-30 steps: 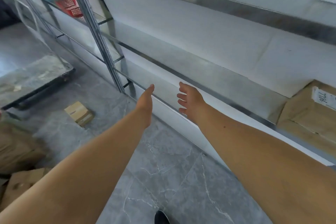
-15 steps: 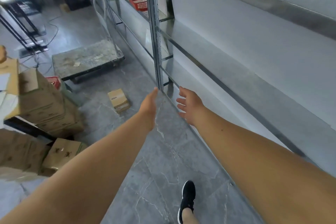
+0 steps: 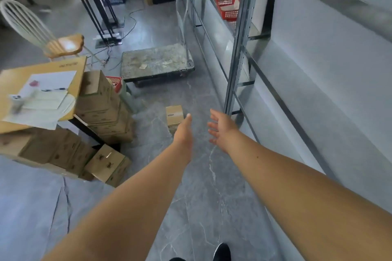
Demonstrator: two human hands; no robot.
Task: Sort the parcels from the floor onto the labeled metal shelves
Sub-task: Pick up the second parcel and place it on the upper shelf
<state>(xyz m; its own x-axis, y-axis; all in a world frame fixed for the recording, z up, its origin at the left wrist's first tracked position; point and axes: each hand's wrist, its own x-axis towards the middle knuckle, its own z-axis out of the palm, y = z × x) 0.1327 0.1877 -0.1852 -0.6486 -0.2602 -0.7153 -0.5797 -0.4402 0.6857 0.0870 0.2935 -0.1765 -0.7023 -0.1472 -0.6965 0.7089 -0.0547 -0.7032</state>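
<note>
A small cardboard parcel [image 3: 174,115] lies alone on the grey floor ahead. My left hand [image 3: 184,131] is stretched out just in front of it, palm turned inward, holding nothing. My right hand [image 3: 221,128] reaches out beside it with fingers spread, also empty. The metal shelves [image 3: 237,48] run along the right wall, their near bays bare. Several more cardboard parcels [image 3: 101,108] are stacked on the left, and another box [image 3: 108,164] sits on the floor below them.
A flat trolley [image 3: 156,65] stands ahead beyond the small parcel. A wooden table [image 3: 70,99] with papers is at left, a chair [image 3: 57,46] behind it. Red baskets [image 3: 228,6] sit on the far shelf. Cables cross the floor further back. My shoes [image 3: 221,252] show at the bottom.
My view has swung left, away from the shelves and toward the floor parcels. Both arms stay outstretched and empty, now nearer the small parcel.
</note>
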